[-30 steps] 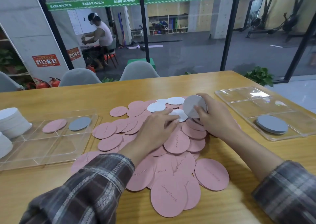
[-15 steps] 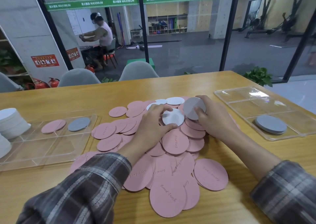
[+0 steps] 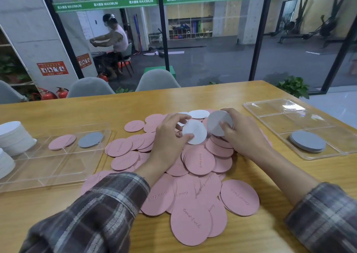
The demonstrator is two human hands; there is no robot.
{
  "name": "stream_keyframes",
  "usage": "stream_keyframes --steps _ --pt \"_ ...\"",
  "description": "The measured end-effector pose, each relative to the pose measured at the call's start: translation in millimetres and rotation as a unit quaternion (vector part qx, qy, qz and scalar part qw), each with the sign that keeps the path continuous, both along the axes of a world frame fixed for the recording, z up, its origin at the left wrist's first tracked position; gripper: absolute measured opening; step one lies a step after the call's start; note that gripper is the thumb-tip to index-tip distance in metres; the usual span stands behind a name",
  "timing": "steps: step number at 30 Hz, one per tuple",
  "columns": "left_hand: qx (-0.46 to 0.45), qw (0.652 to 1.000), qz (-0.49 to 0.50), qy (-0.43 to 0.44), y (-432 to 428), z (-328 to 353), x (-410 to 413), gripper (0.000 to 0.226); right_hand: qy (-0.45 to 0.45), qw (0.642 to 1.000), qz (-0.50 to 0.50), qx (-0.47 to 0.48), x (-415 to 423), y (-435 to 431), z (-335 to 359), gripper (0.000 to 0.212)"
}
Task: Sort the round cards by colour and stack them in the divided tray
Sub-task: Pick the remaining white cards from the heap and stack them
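A heap of pink round cards covers the middle of the wooden table, with a few white cards at its far edge. My left hand pinches one white card, lifted off the heap. Beside it, my right hand grips a small stack of grey-white cards, tilted up on edge. On the left lies a clear divided tray holding pink cards and a grey card. The right divided tray holds a grey stack.
White card stacks stand at the table's far left edge. Grey chairs line the far side of the table, with a glass wall behind them and a person seated beyond it. A plant stands off the table's right corner.
My left hand has picked a white card out of the heap and raised it toward the stack in my right hand. My right hand has barely moved.
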State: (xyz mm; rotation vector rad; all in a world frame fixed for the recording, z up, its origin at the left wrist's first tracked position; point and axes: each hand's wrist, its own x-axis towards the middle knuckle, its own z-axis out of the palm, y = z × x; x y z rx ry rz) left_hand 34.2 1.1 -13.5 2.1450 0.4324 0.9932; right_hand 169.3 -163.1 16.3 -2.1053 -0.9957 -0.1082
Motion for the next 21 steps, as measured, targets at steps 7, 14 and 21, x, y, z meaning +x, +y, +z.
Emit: stream_keyframes --steps 7,14,21 --pt "-0.122 0.991 -0.027 -0.040 3.5 7.2 -3.4 0.023 0.012 0.999 0.031 0.024 -4.9 0.0 3.5 0.032" --pt "-0.206 0.974 -0.049 -0.077 1.6 10.8 -4.6 0.013 0.018 0.999 0.036 0.026 -1.6 0.6 2.1 0.032" --pt "-0.178 0.981 -0.056 -0.058 -6.4 9.5 -3.0 0.010 0.075 0.990 0.106 0.047 -3.7 4.7 -2.1 0.032"
